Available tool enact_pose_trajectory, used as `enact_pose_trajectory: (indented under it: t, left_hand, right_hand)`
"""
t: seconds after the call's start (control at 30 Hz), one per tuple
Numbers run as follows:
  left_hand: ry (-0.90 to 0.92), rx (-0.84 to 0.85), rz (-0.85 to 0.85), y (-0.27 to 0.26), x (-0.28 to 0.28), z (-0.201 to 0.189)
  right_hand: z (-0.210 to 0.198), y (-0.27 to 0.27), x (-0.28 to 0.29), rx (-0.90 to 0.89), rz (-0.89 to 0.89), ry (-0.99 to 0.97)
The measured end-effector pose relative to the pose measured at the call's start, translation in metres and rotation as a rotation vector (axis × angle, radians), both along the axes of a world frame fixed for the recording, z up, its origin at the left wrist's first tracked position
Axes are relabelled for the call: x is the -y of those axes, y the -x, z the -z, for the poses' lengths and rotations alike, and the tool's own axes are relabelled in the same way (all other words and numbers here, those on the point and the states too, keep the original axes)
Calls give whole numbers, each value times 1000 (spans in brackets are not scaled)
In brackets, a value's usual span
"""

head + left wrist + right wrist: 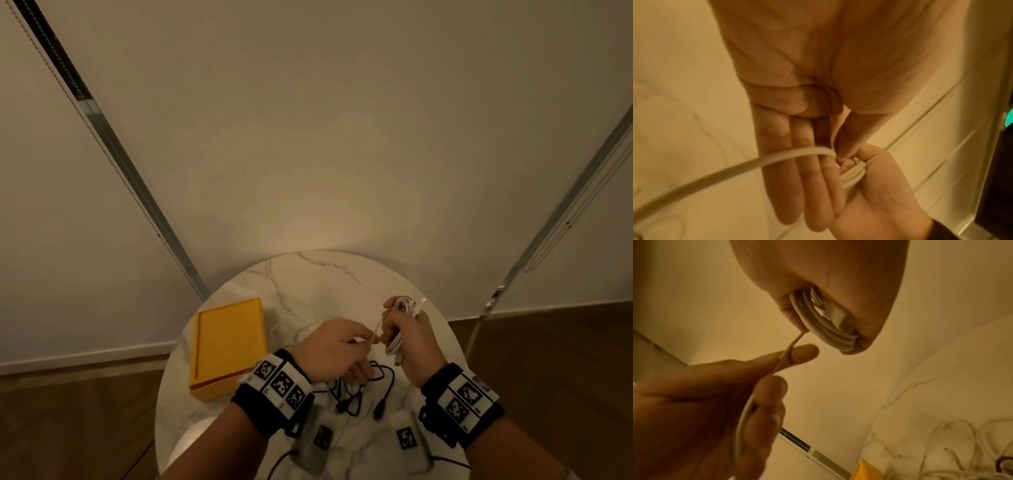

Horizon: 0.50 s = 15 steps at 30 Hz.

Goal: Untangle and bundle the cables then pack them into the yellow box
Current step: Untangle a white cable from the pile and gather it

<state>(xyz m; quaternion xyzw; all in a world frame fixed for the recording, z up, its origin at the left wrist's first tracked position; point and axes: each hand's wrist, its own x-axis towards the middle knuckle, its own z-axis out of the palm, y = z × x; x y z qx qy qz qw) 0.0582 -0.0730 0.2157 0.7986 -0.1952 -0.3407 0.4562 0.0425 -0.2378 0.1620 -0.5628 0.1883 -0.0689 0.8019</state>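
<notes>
White cable (399, 329) coiled in right hand (409, 337), left hand (334, 346) pinching strand

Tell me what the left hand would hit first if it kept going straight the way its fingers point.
The left hand points toward the right hand, which grips the coiled white cable. It would likely meet that hand's fingers first; depth is uncertain.

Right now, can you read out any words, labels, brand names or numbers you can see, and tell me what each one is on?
No readable words, brands or numbers in any view.
Left wristband: black-and-white square code markers only, no letters.
Right wristband: the same kind of code markers, no letters.
Two white blocks on the marble table, one and the other: one code marker each, no text.
Yellow box: no print visible.
White cable plug: no marking legible.
</notes>
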Motion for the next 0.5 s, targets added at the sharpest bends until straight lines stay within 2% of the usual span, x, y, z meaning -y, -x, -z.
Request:
enact_pose_trajectory:
  t: [0.1,0.23,0.37,0.43,0.5]
  left_hand:
    - [65,59,-40,5,8,8]
    - [275,87,-235,3,12,15]
    - [390,69,-328,4,18,15]
    - [420,74,-349,5,21,18]
    - [383,185,-351,4,23,22]
  right_hand:
    - [1,3,2,58,-50,-40]
    - [4,8,4,38,-136,-61]
    - [3,11,-1,13,-214,-41]
    - [2,11,-4,3,-259,-1]
    - [0,11,-6,2,-280,6]
